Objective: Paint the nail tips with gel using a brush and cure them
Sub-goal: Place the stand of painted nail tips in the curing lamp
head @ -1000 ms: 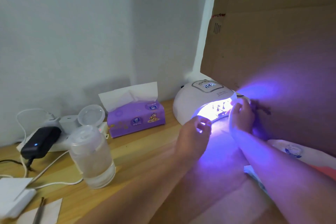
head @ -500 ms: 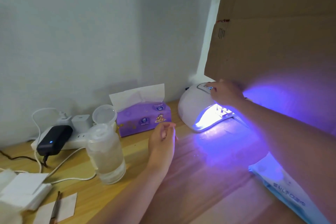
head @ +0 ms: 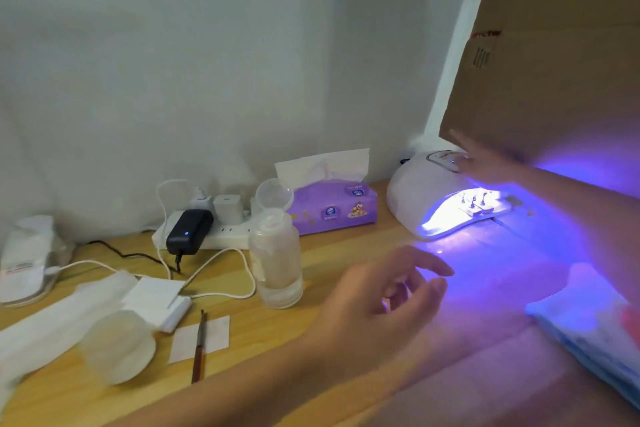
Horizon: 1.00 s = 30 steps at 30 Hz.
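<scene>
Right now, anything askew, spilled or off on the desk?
One thing: a translucent cup lies tipped on its side at the near left, beside the brush. No spill shows. The curing lamp glows with nail tips inside, right hand on top. Left hand hovers, holding nothing.

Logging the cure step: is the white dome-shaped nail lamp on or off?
On. The white dome-shaped nail lamp glows bright violet-white from its opening, spilling onto the wooden table.
</scene>
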### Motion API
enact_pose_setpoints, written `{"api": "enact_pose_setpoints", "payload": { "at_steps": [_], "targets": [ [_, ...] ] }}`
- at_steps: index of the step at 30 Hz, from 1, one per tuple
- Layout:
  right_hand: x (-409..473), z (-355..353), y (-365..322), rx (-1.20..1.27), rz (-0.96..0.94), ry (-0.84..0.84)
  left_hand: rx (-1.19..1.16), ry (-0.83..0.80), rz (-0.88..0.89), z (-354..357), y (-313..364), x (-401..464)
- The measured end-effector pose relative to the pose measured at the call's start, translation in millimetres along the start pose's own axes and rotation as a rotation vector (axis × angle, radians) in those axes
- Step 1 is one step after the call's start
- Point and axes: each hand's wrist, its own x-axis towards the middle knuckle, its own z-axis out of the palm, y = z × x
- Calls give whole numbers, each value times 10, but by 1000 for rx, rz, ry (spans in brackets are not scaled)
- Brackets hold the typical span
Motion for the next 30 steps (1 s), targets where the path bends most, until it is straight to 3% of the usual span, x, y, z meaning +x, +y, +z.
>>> {"api": "enact_pose_setpoints", "payload": {
  "at_steps": [2, 5, 6, 8, 10, 14, 17, 22, 24, 30],
  "targets": [
    [-124, -33, -50, 195, -37, 200, -10, 25, 50, -284, 176, -226],
    [-421, -94, -321, 303, -116, 646, 37, 115, 67, -751, 294, -550],
    [-546, -118, -491, 373, -214, 736, 92, 141, 76, -892, 315, -661],
    [-824, -178, -887, 518, -439, 763, 211, 195, 92, -1118, 339, -892],
    [-1136, -178, -1276, 494, -680, 669, 277, 257, 86, -1285, 349, -1125],
    [-1709, 72, -1868, 18, -1243, 441, 510, 288, 109, -1485, 353, -1585],
    [-1996, 414, -2126, -245, -1492, 203, 577, 339, 70, -1612, 339, -1897],
    [-2225, 810, -2426, -748, -1493, -145, 517, 456, -11, -1860, 275, -2313],
    [-2215, 952, -2526, -831, -1435, -295, 507, 481, -32, -1967, 258, -2470],
    [-2128, 1096, -2685, -922, -1370, -379, 565, 661, -144, -2382, 247, -2880]
  ]
}}
